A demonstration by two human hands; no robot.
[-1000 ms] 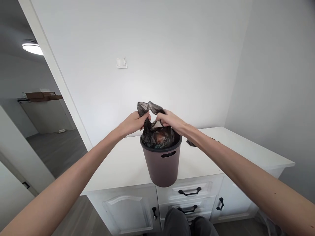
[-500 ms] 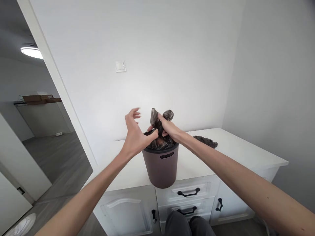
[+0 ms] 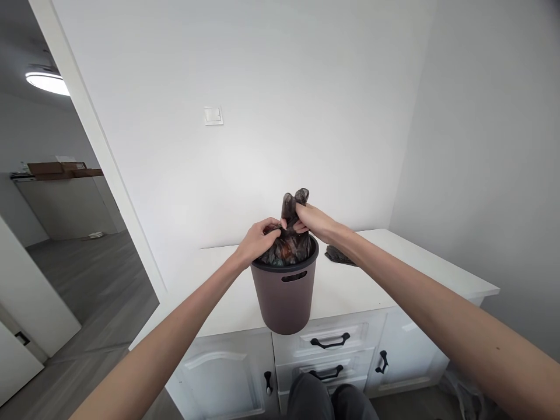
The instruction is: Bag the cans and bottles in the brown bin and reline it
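Observation:
A dull purple trash can (image 3: 286, 303) with a black rim stands upright near the front edge of the white cabinet top. Inside it sits a thin black garbage bag (image 3: 284, 252), its contents showing faintly through the plastic. The gathered neck of the bag rises above the rim, with two loops sticking up. My right hand (image 3: 312, 221) grips this neck from the right. On the left side my left hand (image 3: 262, 238) pinches the bag's plastic just below the neck, over the rim.
Another dark plastic bag (image 3: 339, 255) lies crumpled on the white cabinet (image 3: 429, 265), right of the can and partly behind my right forearm. A light switch (image 3: 213, 115) is on the wall behind. Black handles (image 3: 330, 340) stick out from the drawers. At left a doorway opens onto another room.
My left hand, spread open before, has closed on the bag beside the neck. My right hand has shifted slightly right, and the gathered neck and loops are drawn closer together.

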